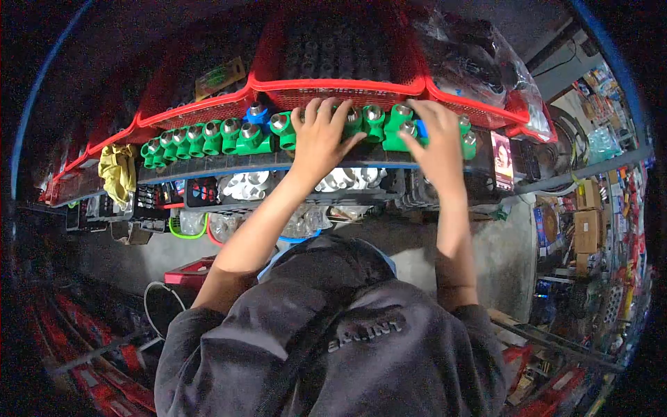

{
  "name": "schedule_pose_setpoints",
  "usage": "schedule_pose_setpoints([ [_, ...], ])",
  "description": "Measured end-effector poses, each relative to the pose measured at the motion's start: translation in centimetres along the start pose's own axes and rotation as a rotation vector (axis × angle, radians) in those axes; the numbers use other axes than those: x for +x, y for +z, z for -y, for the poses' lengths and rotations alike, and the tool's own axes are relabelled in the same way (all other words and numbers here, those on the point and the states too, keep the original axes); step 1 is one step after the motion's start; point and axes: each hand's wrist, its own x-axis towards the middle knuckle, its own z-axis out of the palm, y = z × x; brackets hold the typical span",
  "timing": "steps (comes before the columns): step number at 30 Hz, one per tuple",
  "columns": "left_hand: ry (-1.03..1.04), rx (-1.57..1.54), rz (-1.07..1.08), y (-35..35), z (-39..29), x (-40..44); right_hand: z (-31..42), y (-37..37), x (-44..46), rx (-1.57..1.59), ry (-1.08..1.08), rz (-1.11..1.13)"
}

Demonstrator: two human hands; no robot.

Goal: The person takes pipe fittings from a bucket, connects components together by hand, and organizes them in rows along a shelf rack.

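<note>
A row of green pipe fittings point(212, 137) with metal threaded ends stands along the shelf edge. My left hand point(321, 135) lies over the middle of this row, fingers spread and thumb stretched to the right; it covers some fittings. Just right of it stands another green fitting point(374, 124). My right hand point(439, 139) reaches over the right end of the row, thumb and fingers apart around a fitting with a blue part point(421, 127). Whether it grips that piece is unclear. A larger green fitting point(394, 135) is beside its thumb. Among the green ones is a blue fitting point(257, 115).
Red plastic baskets point(337, 85) line the back of the shelf. A yellow cloth point(118, 174) hangs at the left, and a box with a printed picture point(501, 160) stands at the right. White fittings point(351, 179) fill a lower bin. A bucket point(163, 306) is behind at left.
</note>
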Motion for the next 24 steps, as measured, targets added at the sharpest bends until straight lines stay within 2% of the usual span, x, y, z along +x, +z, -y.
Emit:
schedule_pose_setpoints([
  [5, 0.158, -0.143, 0.047, -0.2, -1.3, 0.7, -4.4, -1.2, -2.6, -0.111, 0.191, -0.091],
  [9, 0.328, -0.142, 0.135, 0.9, -2.5, 3.0, -4.0, -0.6, -2.5, -0.016, 0.098, 0.04],
  [12, 0.386, -0.141, 0.195, 2.0, -2.7, 4.4, -2.0, 0.6, -1.9, -0.093, 0.027, 0.085],
  [13, 0.44, -0.163, 0.077, 2.2, -2.9, 4.9, -1.7, 1.1, -2.0, -0.118, 0.031, 0.101],
  [17, 0.471, -0.078, 0.052, 2.9, -3.3, 6.0, -1.4, 2.5, -2.2, -0.134, 0.068, 0.065],
  [19, 0.39, -0.012, 0.216, 2.8, -3.5, 6.1, -1.5, 3.1, -2.6, -0.111, 0.094, 0.036],
  [22, 0.338, -0.005, 0.257, 2.6, -3.4, 6.7, -1.3, 3.5, -2.9, 0.04, 0.123, -0.061],
  [23, 0.365, -0.056, 0.144, 3.0, -3.3, 6.7, -1.4, 3.5, -3.1, 0.041, 0.122, -0.061],
  [24, 0.364, -0.053, 0.143, 3.1, -3.3, 6.8, -1.6, 3.7, -3.5, 0.092, 0.133, -0.092],
])
